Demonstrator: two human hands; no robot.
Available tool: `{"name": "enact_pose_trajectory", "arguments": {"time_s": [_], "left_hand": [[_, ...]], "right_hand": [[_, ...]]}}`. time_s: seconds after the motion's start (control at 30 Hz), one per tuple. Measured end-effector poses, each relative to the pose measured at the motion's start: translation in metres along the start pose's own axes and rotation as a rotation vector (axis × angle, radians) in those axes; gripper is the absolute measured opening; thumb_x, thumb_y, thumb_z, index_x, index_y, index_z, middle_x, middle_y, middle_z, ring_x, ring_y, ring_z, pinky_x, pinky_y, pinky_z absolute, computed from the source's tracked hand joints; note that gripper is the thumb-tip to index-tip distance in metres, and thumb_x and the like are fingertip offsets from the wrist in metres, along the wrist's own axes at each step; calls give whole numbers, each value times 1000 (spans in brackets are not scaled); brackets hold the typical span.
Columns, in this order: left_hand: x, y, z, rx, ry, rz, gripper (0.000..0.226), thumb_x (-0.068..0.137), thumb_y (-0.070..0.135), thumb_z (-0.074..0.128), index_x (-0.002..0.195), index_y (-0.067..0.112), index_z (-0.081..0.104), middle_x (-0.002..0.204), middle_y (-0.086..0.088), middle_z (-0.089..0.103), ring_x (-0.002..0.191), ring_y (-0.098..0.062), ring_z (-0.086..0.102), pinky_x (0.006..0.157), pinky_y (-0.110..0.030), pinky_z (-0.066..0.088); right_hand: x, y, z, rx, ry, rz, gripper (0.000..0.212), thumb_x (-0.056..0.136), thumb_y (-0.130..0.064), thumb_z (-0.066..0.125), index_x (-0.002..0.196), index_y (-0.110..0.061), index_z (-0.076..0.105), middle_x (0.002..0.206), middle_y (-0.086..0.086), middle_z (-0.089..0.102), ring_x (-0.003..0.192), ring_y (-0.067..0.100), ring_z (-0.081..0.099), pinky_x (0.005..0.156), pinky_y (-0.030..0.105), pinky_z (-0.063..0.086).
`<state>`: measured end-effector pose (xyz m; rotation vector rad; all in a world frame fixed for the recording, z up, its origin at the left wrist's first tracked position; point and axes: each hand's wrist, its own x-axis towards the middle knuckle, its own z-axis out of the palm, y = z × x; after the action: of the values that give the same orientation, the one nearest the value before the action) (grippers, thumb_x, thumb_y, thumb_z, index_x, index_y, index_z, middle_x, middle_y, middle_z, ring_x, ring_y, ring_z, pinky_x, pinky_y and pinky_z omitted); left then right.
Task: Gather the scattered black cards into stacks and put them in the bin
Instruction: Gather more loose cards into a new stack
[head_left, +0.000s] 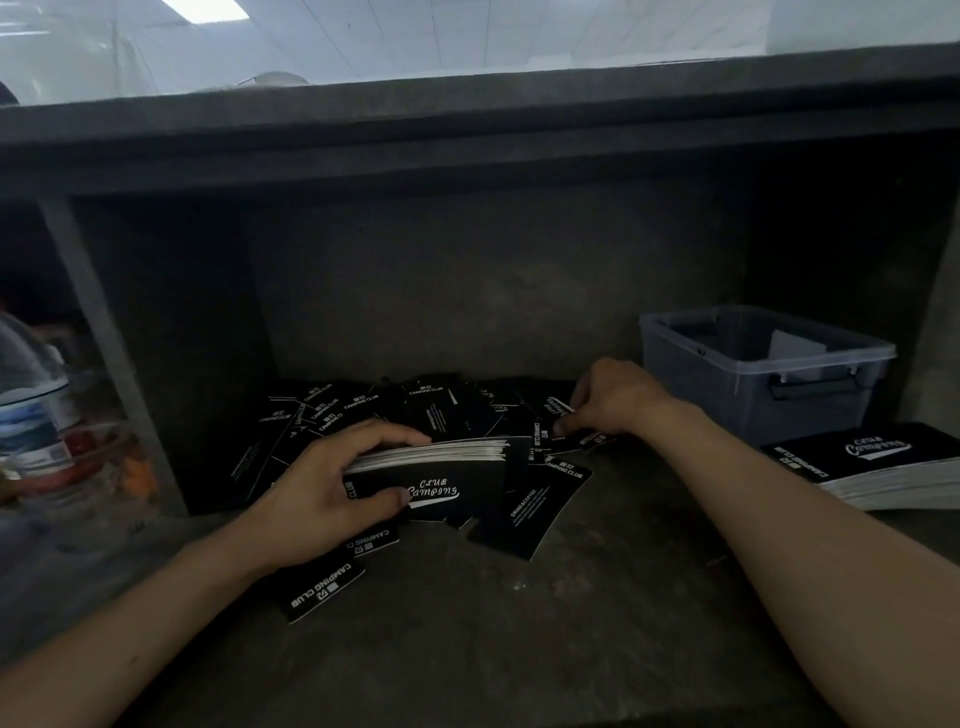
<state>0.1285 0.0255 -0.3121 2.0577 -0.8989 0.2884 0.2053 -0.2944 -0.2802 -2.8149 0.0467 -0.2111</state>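
Holding the stack (431, 467) in your left hand (327, 488), grip clamped round its left end, you've got its long edge running left to right, straight at your right hand (613, 400). That grip is pinched on a loose card (555, 406) just past the stack's free end. The bin (696, 384) sits further right on the counter (519, 649), so I'd say that hand's nearer.

loose black cards (441, 410) scattered mid-shelf | gathered stack (447, 475) tilted | second stack (872, 457) flat, right | grey bin (696, 379) behind it
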Motion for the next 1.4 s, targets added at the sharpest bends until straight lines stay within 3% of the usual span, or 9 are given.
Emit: {"name": "enact_pose_trajectory", "arguments": {"time_s": [0.17, 0.3, 0.5, 0.67, 0.8, 0.97, 1.07, 1.23, 1.4], "left_hand": [[1, -1, 0, -4, -17, 0, 46, 85, -4, 74, 124, 19, 65, 116, 0, 71, 107, -16, 69, 93, -31, 56], [1, -2, 0, 27, 4, 15, 48, 83, -5, 75, 122, 21, 66, 115, -1, 68, 107, -16, 68, 92, -26, 55], [2, -3, -1, 86, 27, 49, 47, 79, -4, 79, 118, 19, 67, 131, 3, 57, 122, -12, 59, 99, -18, 47], [2, -2, -1, 97, 33, 36, 47, 78, -5, 80, 116, 20, 67, 137, 5, 55, 125, -8, 56, 101, -17, 45], [2, -2, 0, 60, 27, 31, 44, 79, 1, 79, 116, 20, 66, 131, 9, 58, 121, -7, 60, 98, -17, 47], [1, -4, 0, 7, 63, -17, 47, 78, 4, 81, 113, 24, 56, 117, 4, 68, 108, -13, 68, 93, -24, 53], [1, -6, 0, -39, 72, -57, 55, 78, -3, 81, 112, 21, 46, 119, 5, 71, 109, -14, 69, 93, -21, 53], [0, -2, -1, -42, 21, -63, 73, 81, 0, 79, 134, 37, 46, 115, 1, 73, 104, -17, 72, 88, -24, 57], [0, 3, -1, 23, -17, 11, 41, 82, 23, 75, 119, 36, 62, 111, 1, 72, 99, -15, 71, 87, -25, 57]], "right_hand": [[7, 4, -6, 295, 95, 134, 45, 77, -20, 80, 117, -9, 64, 104, 7, 66, 92, 22, 62, 76, 26, 49], [4, -6, -12, 971, 142, 156, 24, 75, -4, 74, 95, -12, 63, 92, 6, 70, 79, 17, 68, 60, 27, 57], [-18, -41, -3, 1294, -277, -9, 40, 73, 10, 72, 103, -14, 64, 93, 3, 76, 84, 20, 74, 65, 33, 60], [-21, -57, -4, 1549, -306, -78, 64, 76, 24, 57, 120, -22, 57, 99, 9, 69, 83, 25, 71, 72, 44, 60], [-22, -56, -10, 1662, -393, -133, 45, 86, 14, 52, 113, -20, 60, 105, 8, 69, 93, 25, 69, 77, 48, 59], [-20, -45, -7, 1293, -527, -50, 22, 92, -21, 58, 113, -17, 60, 116, 8, 70, 105, 25, 67, 93, 47, 51], [-18, -34, -9, 1024, -430, -92, 13, 87, -13, 61, 99, -16, 65, 105, 5, 70, 100, 21, 65, 94, 40, 50], [-25, -27, -14, 805, -675, -213, 37, 87, 7, 42, 104, -10, 70, 118, 13, 68, 107, 24, 63, 96, 38, 48], [-18, -27, -10, 596, -163, -316, 31, 92, -4, 58, 119, -16, 67, 116, 1, 70, 108, 14, 65, 80, 14, 48]]}}
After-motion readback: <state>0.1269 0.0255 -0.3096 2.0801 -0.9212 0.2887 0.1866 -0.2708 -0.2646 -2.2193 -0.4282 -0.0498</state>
